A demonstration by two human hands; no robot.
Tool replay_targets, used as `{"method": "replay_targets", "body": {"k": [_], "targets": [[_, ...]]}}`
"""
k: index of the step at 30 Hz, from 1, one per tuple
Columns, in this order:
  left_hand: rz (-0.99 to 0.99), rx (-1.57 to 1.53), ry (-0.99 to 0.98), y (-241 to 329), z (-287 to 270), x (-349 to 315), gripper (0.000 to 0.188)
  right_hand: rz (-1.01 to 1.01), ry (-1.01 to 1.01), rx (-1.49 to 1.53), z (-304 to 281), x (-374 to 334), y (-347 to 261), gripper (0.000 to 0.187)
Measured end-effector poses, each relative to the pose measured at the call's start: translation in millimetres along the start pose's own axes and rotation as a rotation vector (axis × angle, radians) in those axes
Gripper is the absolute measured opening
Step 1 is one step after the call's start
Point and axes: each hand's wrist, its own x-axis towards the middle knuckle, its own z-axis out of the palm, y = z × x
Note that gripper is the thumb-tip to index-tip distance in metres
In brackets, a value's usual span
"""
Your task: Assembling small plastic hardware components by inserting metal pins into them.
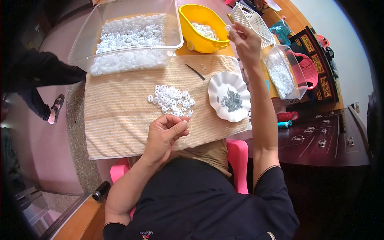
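My left hand (167,131) is closed in a pinch over the towel (120,120), just in front of a loose pile of small white plastic pieces with holes (170,98). Whatever lies between its fingertips is too small to make out. My right hand (247,43) reaches far forward, to the right rim of a yellow tub (185,24) that has whitish pieces in it. Its thumb and fingers pinch a small whitish piece (229,28). Between the pile and my right forearm stands a white scalloped dish (214,90) with small grey bits (232,100).
A big clear bin (174,44) of white pieces stands at the far left. Dark tweezers (195,72) lie on the towel. Beyond my right forearm are a white perforated basket (252,24) and a smaller clear bin (298,76). Another person's leg (34,102) shows at left.
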Motion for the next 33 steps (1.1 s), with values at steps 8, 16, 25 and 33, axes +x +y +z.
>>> {"method": "replay_targets", "body": {"k": [8, 16, 25, 33], "targets": [[0.066, -0.057, 0.148, 9, -4, 1, 0.009, 0.019, -0.351, -0.056, 6, -51, -26, 0.022], [0.1, -0.062, 0.202, 10, -9, 5, 0.007, 0.174, -0.745, -0.181, 15, -135, -64, 0.018], [0.117, -0.05, 0.202, 8, -9, 3, 0.007, -0.076, -0.89, -0.347, 16, -172, -67, 0.014], [0.114, -0.044, 0.194, 8, -9, 2, 0.008, -0.065, -0.912, -0.412, 21, -180, -71, 0.013]]}}
